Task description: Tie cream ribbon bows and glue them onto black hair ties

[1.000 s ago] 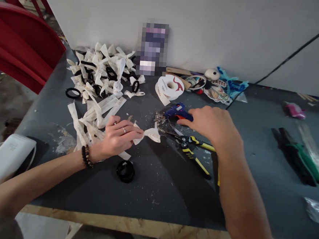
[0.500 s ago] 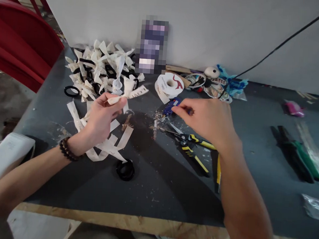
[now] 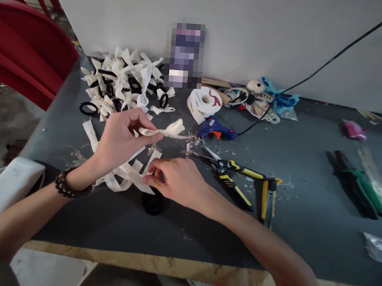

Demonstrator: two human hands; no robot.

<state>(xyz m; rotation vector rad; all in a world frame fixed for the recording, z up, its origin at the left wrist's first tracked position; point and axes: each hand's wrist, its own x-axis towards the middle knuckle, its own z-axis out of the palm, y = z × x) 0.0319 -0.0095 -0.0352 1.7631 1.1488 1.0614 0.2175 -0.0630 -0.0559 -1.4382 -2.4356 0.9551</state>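
Observation:
My left hand (image 3: 121, 138) is raised over the dark table (image 3: 204, 231) and pinches a cream ribbon bow (image 3: 170, 129) between thumb and fingers. My right hand (image 3: 177, 181) is low near the front, fingers closed on the end of a loose cream ribbon strip (image 3: 126, 175). A black hair tie (image 3: 152, 205) lies just under that hand. The blue glue gun (image 3: 216, 131) rests on the table beyond the bow, with nobody touching it.
A heap of finished bows and black ties (image 3: 126, 84) sits at the back left. A ribbon spool (image 3: 204, 101), yellow-handled cutters (image 3: 240, 181), green pliers (image 3: 358, 185), a white box (image 3: 8, 187) and a red chair (image 3: 24, 48) surround the work spot.
My right hand left the glue gun and came down to the ribbon strips by the black hair tie. My left hand lifted the bow off the table and holds it level.

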